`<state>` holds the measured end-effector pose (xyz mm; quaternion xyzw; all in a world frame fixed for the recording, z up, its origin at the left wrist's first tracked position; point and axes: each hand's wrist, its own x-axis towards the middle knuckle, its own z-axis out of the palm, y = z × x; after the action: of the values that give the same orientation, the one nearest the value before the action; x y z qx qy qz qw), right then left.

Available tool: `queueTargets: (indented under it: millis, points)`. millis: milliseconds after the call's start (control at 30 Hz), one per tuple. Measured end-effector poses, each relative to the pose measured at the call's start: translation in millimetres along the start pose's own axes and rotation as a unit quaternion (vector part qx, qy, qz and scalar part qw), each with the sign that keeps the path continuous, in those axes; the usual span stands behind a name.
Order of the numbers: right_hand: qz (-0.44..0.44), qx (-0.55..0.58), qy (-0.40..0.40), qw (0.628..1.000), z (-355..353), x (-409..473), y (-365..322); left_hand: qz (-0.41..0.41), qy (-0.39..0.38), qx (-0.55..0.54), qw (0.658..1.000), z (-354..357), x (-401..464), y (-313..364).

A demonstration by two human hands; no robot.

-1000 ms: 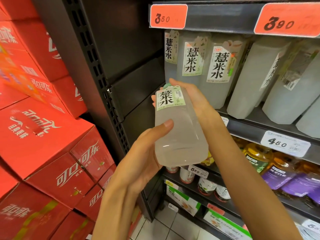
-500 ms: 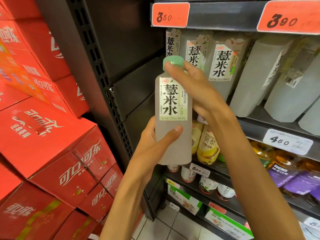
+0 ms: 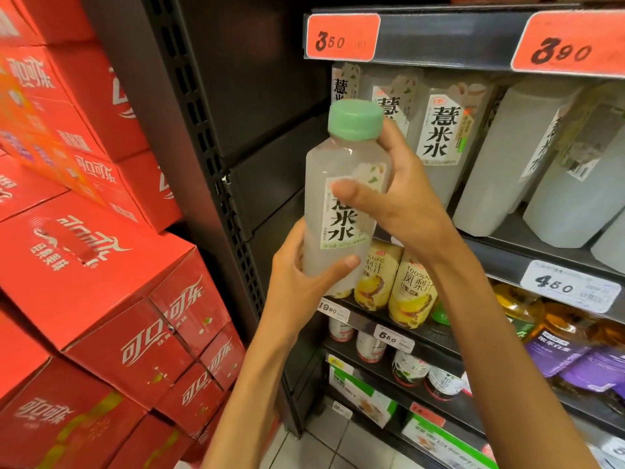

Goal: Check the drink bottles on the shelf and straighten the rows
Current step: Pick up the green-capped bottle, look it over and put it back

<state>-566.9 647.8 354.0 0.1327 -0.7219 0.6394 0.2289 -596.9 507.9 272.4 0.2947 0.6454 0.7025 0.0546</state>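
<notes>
Far left: stacked red cardboard cases (image 3: 101,272) printed with white script, filling that side from top to bottom. Next, a dark metal shelf upright (image 3: 209,184) with rows of slots. At centre, held upright in front of the shelving, clear of any shelf: a cloudy white drink bottle (image 3: 341,211) with a pale green cap (image 3: 355,119) and a white label in large black characters. Left hand (image 3: 304,282) wrapped round the bottle's lower part from the left, thumb curled across the front, other fingers hidden behind it. Right hand (image 3: 395,198) gripping the upper part from the right, thumb pressed flat on the label, fingers curled behind the neck just under the cap. Behind and to the right, on the upper shelf (image 3: 527,255): a row of matching bottles (image 3: 443,137), the left ones facing front, those further right leaning and turned so their labels face sideways. Above them, two orange price tags (image 3: 341,37) reading 3.50 and 3.90. On the lower shelves: yellow juice bottles (image 3: 411,286), a white price tag (image 3: 571,286) reading 4.50, and purple packets (image 3: 588,360) at far right.
</notes>
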Motion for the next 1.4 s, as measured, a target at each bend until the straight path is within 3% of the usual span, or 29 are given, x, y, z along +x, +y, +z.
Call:
queueTargets:
  millis: [200, 400, 600, 700, 800, 933, 1100, 1233, 1400]
  points:
    - [-0.020, 0.052, 0.018, 0.998, -1.5, -10.7, 11.4, 0.018, 0.004, 0.019, 1.000, -6.6, 3.1, -12.2]
    - [-0.037, 0.079, 0.042, 0.995, -2.5, -13.9, 14.8, 0.060, 0.106, -0.022, 0.992, 4.4, 3.7, -18.0]
    - [-0.015, 0.135, -0.005, 0.991, -11.6, -4.7, 8.8, 0.050, 0.002, -0.053, 0.997, -1.3, 1.6, -15.3]
    - [0.028, 0.192, 0.001, 0.981, -9.6, 0.9, 12.6, -0.011, -0.040, -0.043, 0.998, 0.5, -3.0, -13.1]
    - [0.057, 0.185, 0.054, 0.980, -5.7, 2.8, 19.6, -0.086, -0.035, -0.041, 0.995, 8.0, -2.8, -10.9]
    - [0.071, 0.143, 0.115, 0.980, -2.6, 3.3, 23.2, -0.056, 0.022, -0.001, 0.998, 12.5, 3.1, -6.0]
    - [0.088, 0.092, 0.122, 0.984, 4.0, 8.3, 22.6, -0.063, 0.010, 0.095, 0.993, 27.0, 0.4, -4.2]
    - [0.087, 0.185, 0.096, 0.974, -7.5, 11.6, 18.9, -0.069, -0.037, 0.037, 0.996, 13.5, 2.9, -2.0]
    - [0.075, 0.182, 0.084, 0.977, -10.1, 15.7, 14.6, -0.130, -0.133, -0.062, 0.981, 11.9, -4.4, -4.9]
